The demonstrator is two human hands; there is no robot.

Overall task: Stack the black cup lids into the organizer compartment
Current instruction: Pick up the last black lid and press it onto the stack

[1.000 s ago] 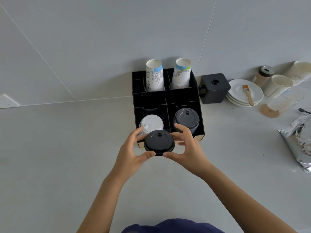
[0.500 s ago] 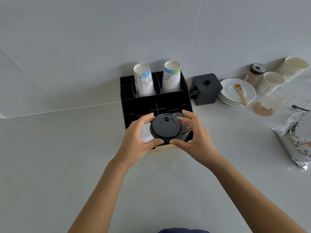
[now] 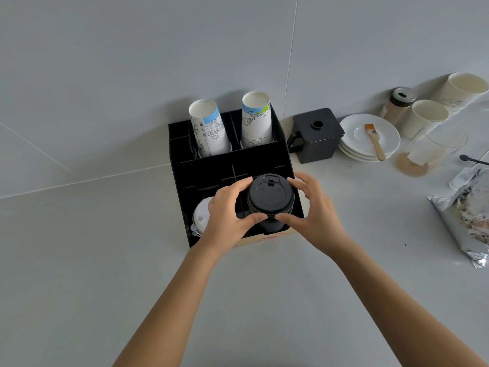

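Observation:
A black cup lid (image 3: 270,196) sits on top of a stack of black lids in the front right compartment of the black organizer (image 3: 227,168). My left hand (image 3: 229,215) grips its left and front edge with thumb and fingers. My right hand (image 3: 312,211) touches its front edge with the thumb, while the fingers curl near the right side. A stack of white lids (image 3: 201,219) fills the front left compartment, partly hidden by my left hand.
Two upside-down paper cup stacks (image 3: 209,128) (image 3: 256,120) stand in the organizer's back row. To the right are a black square container (image 3: 316,135), white plates (image 3: 369,137) with a brush (image 3: 374,140), cups (image 3: 423,117), a jar (image 3: 398,104) and a foil bag (image 3: 468,215).
Both hands carried the black lid forward and right, from in front of the organizer onto the black stack in the front right compartment. The camera view also shifted closer.

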